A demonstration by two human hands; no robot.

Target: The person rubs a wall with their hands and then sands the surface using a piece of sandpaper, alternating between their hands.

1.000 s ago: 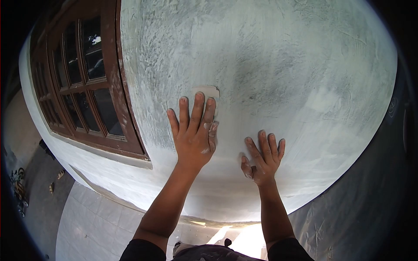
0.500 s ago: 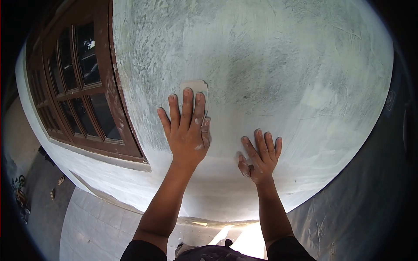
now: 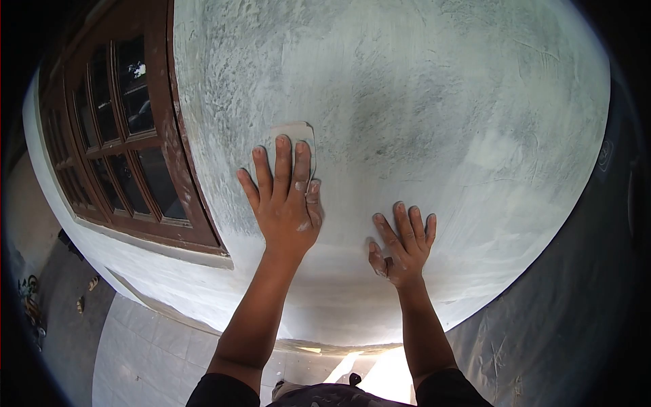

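My left hand (image 3: 288, 210) lies stretched over a pale, thin sheet of sandpaper (image 3: 296, 129), pinning it flat to the wall (image 3: 461, 88). The sheet's top and right edges show past my fingertips, with my thumb along its right side; the rest is hidden under the hand. Lower and to the right, my right hand (image 3: 405, 247) rests open on the wall, fingers spread and holding nothing. White dust marks both thumbs. The wall is whitish, rough and greyish higher up, smoother and whiter lower down.
A brown wooden window (image 3: 129, 136) with dark panes is set into the wall at left, above a white ledge (image 3: 156, 252). Grey floor tiles (image 3: 142, 346) run below. A dark sheet (image 3: 529, 339) covers the ground at right. Small items (image 3: 34, 305) lie at far left.
My left hand and the sandpaper have shifted slightly left and up on the wall. My right hand stays almost in place, and the whole view has moved a little.
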